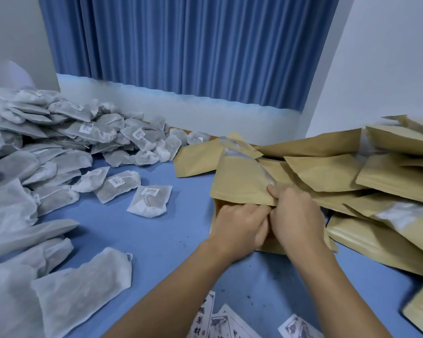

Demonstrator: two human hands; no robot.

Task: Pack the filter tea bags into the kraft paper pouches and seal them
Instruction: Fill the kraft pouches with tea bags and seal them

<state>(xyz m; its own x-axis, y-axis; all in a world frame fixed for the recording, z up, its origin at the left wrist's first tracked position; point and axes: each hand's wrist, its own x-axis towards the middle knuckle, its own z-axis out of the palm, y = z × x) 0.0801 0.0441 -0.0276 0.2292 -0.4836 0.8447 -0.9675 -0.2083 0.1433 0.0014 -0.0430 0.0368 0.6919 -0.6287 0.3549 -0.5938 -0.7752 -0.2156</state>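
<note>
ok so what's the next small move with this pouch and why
Probably slide the left hand and right hand apart along the near edge of the kraft pouch, pressing as they go: both pinch that edge side by side at one spot, so the rest may be unsealed.

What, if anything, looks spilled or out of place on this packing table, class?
Small dark specks dot the blue table between the forearms, possibly spilled tea crumbs. The tea bags and kraft pouches lie in loose, untidy heaps rather than stacks.
</note>
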